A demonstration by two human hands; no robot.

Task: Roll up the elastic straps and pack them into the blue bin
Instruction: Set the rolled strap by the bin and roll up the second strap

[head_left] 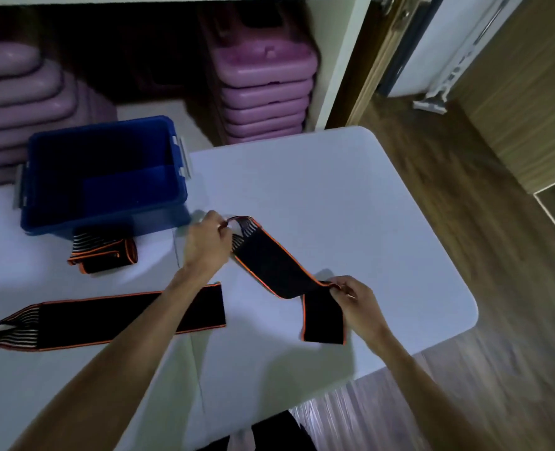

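Strap [271, 265], blk w/ orange trim, no legible label.
L hand [206, 244] pinches striped end; R hand [356, 299] pinches fold.

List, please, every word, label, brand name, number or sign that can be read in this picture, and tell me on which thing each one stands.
None can be read.
Blue bin: no label visible.
Strap held by the left hand and right hand, at: only stripes and orange edging.
Flat strap and rolled strap: no print visible.
White rail by the door: dark marks, too blurred to read.
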